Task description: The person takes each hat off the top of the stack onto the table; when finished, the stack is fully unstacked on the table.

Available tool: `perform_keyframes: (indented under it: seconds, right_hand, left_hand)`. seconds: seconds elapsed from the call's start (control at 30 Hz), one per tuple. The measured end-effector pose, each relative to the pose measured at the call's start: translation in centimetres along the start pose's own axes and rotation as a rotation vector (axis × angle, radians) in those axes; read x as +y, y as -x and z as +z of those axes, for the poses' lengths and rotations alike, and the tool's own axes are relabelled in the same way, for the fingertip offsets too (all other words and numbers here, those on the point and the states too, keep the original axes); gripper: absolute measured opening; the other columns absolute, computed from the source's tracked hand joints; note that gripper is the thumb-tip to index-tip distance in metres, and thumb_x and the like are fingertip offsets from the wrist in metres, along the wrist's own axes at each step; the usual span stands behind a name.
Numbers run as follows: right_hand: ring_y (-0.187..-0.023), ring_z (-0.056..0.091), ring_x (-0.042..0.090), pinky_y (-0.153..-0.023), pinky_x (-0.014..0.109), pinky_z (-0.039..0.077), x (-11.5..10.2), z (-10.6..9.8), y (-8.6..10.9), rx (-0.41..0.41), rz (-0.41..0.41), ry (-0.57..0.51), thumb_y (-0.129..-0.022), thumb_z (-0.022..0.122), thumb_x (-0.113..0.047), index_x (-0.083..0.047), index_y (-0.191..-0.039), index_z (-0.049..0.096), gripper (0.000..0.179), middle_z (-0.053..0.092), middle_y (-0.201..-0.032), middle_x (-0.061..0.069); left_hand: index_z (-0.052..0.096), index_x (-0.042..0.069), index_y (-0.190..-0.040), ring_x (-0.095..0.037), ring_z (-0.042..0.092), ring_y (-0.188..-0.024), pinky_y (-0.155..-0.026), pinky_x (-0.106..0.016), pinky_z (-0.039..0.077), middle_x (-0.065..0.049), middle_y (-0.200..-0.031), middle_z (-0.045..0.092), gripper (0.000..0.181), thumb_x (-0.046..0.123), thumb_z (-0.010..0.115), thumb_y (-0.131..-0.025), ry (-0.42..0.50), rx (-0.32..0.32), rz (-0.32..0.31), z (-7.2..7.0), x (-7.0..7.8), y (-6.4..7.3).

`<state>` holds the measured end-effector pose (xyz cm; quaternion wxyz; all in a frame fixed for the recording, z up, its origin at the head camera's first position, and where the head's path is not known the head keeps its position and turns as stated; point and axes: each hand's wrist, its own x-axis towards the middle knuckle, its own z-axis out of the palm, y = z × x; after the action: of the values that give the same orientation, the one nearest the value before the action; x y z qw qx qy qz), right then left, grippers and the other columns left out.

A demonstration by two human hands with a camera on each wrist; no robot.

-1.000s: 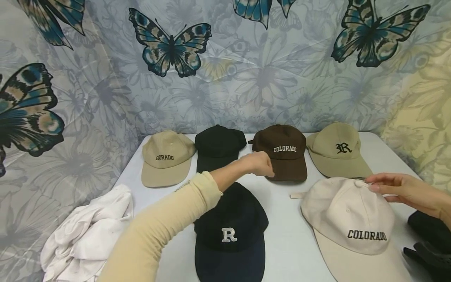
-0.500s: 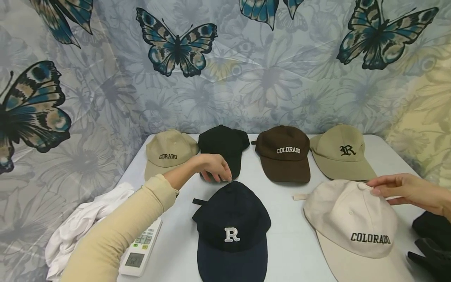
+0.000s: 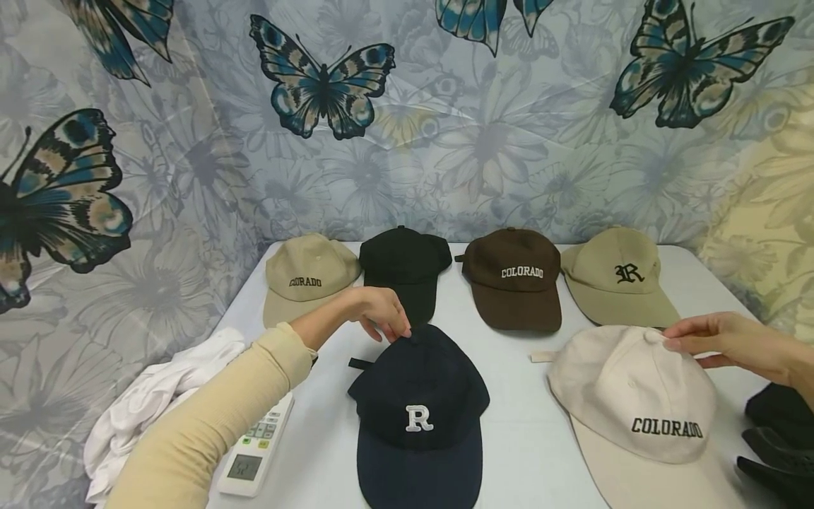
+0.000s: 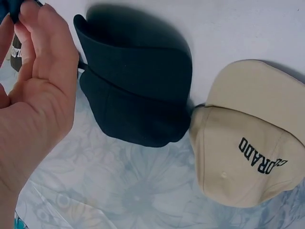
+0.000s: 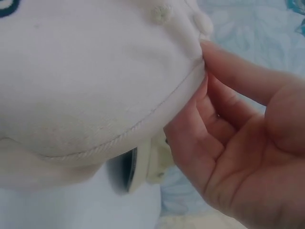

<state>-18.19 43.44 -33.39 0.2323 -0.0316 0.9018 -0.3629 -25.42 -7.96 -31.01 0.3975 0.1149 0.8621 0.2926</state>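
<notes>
My left hand (image 3: 381, 311) reaches over the table and pinches the top of a navy baseball cap (image 3: 416, 382) with a white R on its front. In the left wrist view, a bit of dark blue fabric shows between the fingertips (image 4: 29, 10) at the top left corner. At the right, my right hand (image 3: 731, 346) pinches the crown of a cream baseball cap (image 3: 636, 396) lettered COLORADO. Thumb and fingers grip a fold of its cloth in the right wrist view. The cream cap's brim points toward me and runs out of the head view's bottom edge.
Along the back stand a beige cap (image 3: 305, 265), a black cap (image 3: 403, 265), a brown cap (image 3: 511, 283) and a khaki cap (image 3: 610, 283). White cloth (image 3: 159, 403) and a remote control (image 3: 254, 452) lie at left. Black items (image 3: 785, 445) sit at right.
My left hand has come left from in front of the brown cap and down onto the navy cap's top, now pinching it. The remote has come into sight. My right hand keeps its grip.
</notes>
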Motion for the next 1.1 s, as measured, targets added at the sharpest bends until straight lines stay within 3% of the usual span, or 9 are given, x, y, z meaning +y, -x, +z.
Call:
perform_keyframes:
  seconds: [0.27,0.37,0.5,0.57,0.67,0.73,0.8,0.87,1.1]
  right_hand:
    - [-0.09,0.052,-0.01,-0.084,0.049,0.049,0.3,0.0,-0.2,0.008,-0.017,-0.04,-0.1,0.052,-0.023,0.013,-0.127,0.046,0.046,0.056,-0.122,0.008]
    - [-0.093,0.049,-0.013,-0.084,0.047,0.049,0.9,0.0,-0.4,0.011,-0.064,-0.073,-0.101,0.05,-0.023,0.006,-0.133,0.043,0.043,0.053,-0.123,-0.008]
    - [-0.098,0.049,-0.014,-0.08,0.029,0.051,1.5,0.6,-0.9,0.114,-0.185,-0.104,-0.104,0.042,-0.019,-0.011,-0.136,0.041,0.033,0.049,-0.116,-0.027]
    - [-0.099,0.049,-0.013,-0.076,0.024,0.051,1.3,0.8,-1.2,0.186,-0.21,-0.066,-0.105,0.038,-0.022,-0.01,-0.139,0.038,0.036,0.05,-0.122,-0.019]
    - [-0.113,0.053,0.02,-0.083,0.045,0.048,0.5,0.6,-1.8,0.28,-0.215,0.122,-0.105,0.036,-0.029,0.007,-0.144,0.028,0.053,0.044,-0.135,0.017]
    - [-0.118,0.044,0.043,-0.085,0.059,0.039,-0.1,0.1,-2.5,0.336,-0.228,0.273,-0.104,0.039,-0.03,0.015,-0.141,0.027,0.058,0.033,-0.135,0.037]
    - [-0.114,0.028,0.064,-0.082,0.069,0.03,-0.7,-0.4,-3.2,0.39,-0.26,0.416,-0.104,0.041,-0.028,0.017,-0.138,0.029,0.058,0.027,-0.131,0.047]
    - [-0.115,0.025,0.066,-0.084,0.072,0.025,-1.1,-1.2,-4.0,0.435,-0.296,0.521,-0.103,0.043,-0.026,0.019,-0.135,0.032,0.056,0.025,-0.131,0.048]
    - [-0.124,0.015,0.061,-0.097,0.071,0.014,-4.5,-5.5,-5.7,0.554,-0.167,0.771,-0.104,0.028,-0.041,0.01,-0.138,0.029,0.062,0.021,-0.136,0.043]
  left_hand:
    - [0.07,0.005,-0.102,-0.016,0.066,-0.087,-0.073,-0.032,0.054,-0.004,-0.096,0.069,0.014,0.01,0.06,-0.093,0.005,0.007,0.009,-0.3,-0.3,-0.1]
    - [0.069,0.007,-0.109,-0.016,0.066,-0.09,-0.076,-0.035,0.053,-0.004,-0.099,0.069,0.019,0.016,0.06,-0.094,0.029,0.031,0.043,-0.5,-0.5,-0.1]
    - [0.058,0.007,-0.126,-0.019,0.064,-0.097,-0.085,-0.042,0.049,-0.006,-0.106,0.067,0.034,0.025,0.057,-0.097,0.107,0.146,0.148,-1.2,-1.7,-0.2]
    - [0.051,0.004,-0.133,-0.024,0.061,-0.102,-0.088,-0.045,0.047,-0.011,-0.112,0.064,0.04,0.025,0.055,-0.098,0.116,0.239,0.217,-1.9,-2.4,-0.3]
    - [0.045,0.001,-0.138,-0.031,0.058,-0.105,-0.087,-0.044,0.047,-0.018,-0.118,0.059,0.046,0.025,0.053,-0.099,-0.085,0.431,0.288,-3.1,-3.5,-0.5]
    - [0.044,0.001,-0.139,-0.034,0.057,-0.108,-0.087,-0.044,0.047,-0.02,-0.125,0.055,0.048,0.028,0.051,-0.1,-0.327,0.572,0.279,-3.9,-4.1,-0.5]
    - [0.043,0.003,-0.141,-0.034,0.054,-0.114,-0.093,-0.045,0.044,-0.02,-0.132,0.051,0.051,0.032,0.05,-0.1,-0.556,0.685,0.242,-4.7,-4.6,-0.6]
    - [0.039,0.003,-0.144,-0.036,0.045,-0.125,-0.101,-0.049,0.036,-0.02,-0.14,0.044,0.055,0.036,0.048,-0.1,-0.684,0.751,0.208,-5.4,-4.9,-0.5]
    - [0.018,0.002,-0.151,-0.034,0.014,-0.141,-0.111,-0.056,0.005,-0.018,-0.153,0.022,0.066,0.045,0.031,-0.103,-0.675,0.814,0.086,-8.1,-5.0,0.1]
